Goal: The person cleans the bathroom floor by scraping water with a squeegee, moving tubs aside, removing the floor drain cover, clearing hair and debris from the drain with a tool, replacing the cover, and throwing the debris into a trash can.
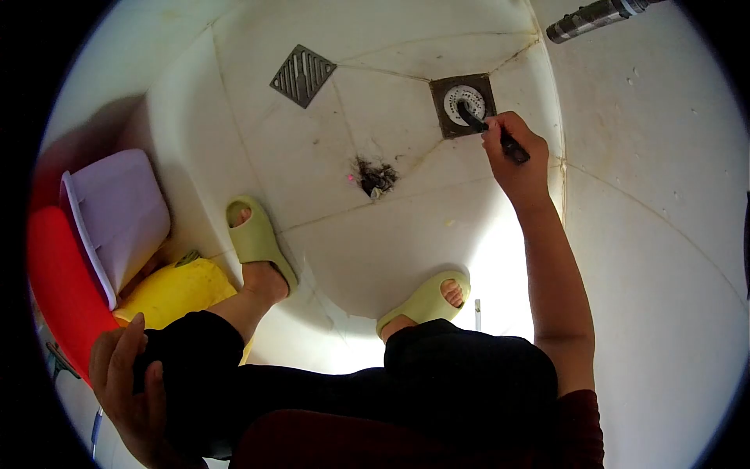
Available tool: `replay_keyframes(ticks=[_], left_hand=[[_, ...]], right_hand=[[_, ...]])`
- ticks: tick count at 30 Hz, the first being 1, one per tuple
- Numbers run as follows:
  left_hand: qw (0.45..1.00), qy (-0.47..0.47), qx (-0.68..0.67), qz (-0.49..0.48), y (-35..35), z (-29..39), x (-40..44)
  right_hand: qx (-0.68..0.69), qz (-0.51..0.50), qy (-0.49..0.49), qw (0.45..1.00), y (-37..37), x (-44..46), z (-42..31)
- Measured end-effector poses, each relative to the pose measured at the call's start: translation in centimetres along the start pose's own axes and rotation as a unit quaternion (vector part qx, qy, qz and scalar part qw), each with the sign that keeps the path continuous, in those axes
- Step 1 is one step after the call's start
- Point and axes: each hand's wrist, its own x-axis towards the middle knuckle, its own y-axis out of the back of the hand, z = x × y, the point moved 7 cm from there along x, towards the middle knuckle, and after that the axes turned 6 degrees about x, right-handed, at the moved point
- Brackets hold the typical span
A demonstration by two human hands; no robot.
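Observation:
My right hand (514,156) is closed around the dark handle of a curved black tool (471,119). The tool's bent end meets the round white perforated strainer (455,99) of a square floor drain (441,117); whether it ends in bristles or a hook I cannot make out. A square slotted metal drain cover (292,81) lies on the tiles to the left. Below it sits a clump of dark hair and debris (376,178). At my left knee, my left hand (125,387) holds nothing, its fingers apart.
Both feet wear green slippers (262,238) on the tiled floor (312,156). On the left stand a lilac plastic bin (129,211), a red basin (66,289) and something yellow (180,289). A metal pipe (594,19) juts in at the top right, by the wall (648,156).

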Motion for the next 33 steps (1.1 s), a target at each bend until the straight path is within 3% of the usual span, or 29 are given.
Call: replay_keyframes(ticks=[4,6,7,11,14,18,25,33], left_hand=[[1.0,-0.004,0.007,0.009,0.2,0.4,0.2],[1.0,-0.004,0.008,0.011,0.2,0.5,0.3],[1.0,-0.003,0.005,0.011,0.2,0.6,0.3],[1.0,-0.005,0.001,0.012,0.5,1.1,0.6],[1.0,-0.011,-0.008,0.023,0.4,1.0,0.6],[1.0,-0.01,0.001,0.018,0.2,0.8,0.5],[1.0,0.009,0.002,0.015,-0.2,0.2,0.0],[1.0,-0.001,-0.003,0.011,0.1,0.5,0.2]], right_hand=[[-0.018,-0.047,-0.006,0.999,-0.1,0.1,-0.1],[-0.005,-0.114,-0.044,0.993,0.8,1.0,0.6],[0.044,-0.145,-0.109,0.982,1.4,1.6,0.9],[0.086,-0.263,-0.175,0.945,2.2,4.5,1.1],[-0.008,-0.289,-0.131,0.948,1.5,6.0,-0.6],[-0.013,-0.252,-0.055,0.966,2.1,5.9,-2.7],[0.063,-0.166,-0.173,0.969,2.4,2.9,-0.8],[0.003,-0.194,-0.038,0.98,1.8,1.9,-0.6]])
